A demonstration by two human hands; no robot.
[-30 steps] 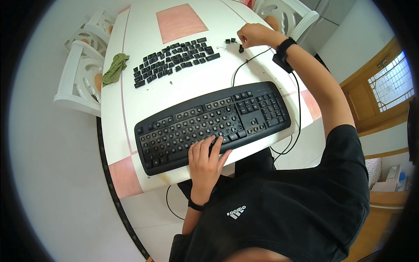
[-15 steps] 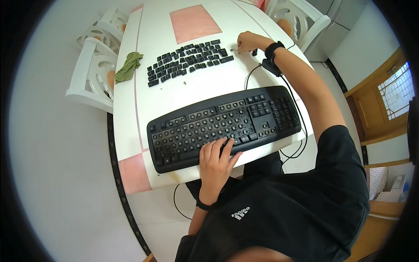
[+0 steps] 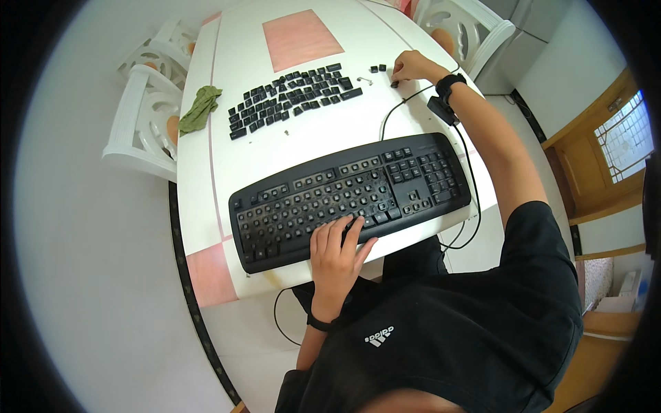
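Keyboard, in the head view: the black keyboard (image 3: 330,175) lies face up at the near side of the white table (image 3: 330,132), slanted; most of its main field shows bare key posts, while the number block is capped.
Keyboard's handling: probably light for its length, stiff in the shell, with small posts that look easy to snag or snap; the smooth rim is likely the safest hold, at both short ends.
Left hand: the left hand (image 3: 334,251) lies over the keyboard's front edge, fingers extended onto the lower keys, thumb spread toward the rim; it is not closed around anything visible.
Right hand: the right hand (image 3: 413,67) is at the table's far right, fingers bunched just over a dark keycap (image 3: 394,85); whether they pinch it or only touch it, I cannot tell.
Keycap's handling: presumably very light, hard and a little slippery; its side walls should suit a fingertip pinch.
Beside the right hand: a pair of black keycaps (image 3: 378,69) and a thin metal piece (image 3: 365,80), too small to identify.
Keycap rows: loose black keycap rows (image 3: 292,100) lie beyond the keyboard, easily knocked askew by a passing sleeve or palm.
In the way: the black cable (image 3: 390,114) runs between the keyboard and the right hand, and could catch the forearm.
Left edge: a crumpled green cloth (image 3: 200,110), well apart from both hands.
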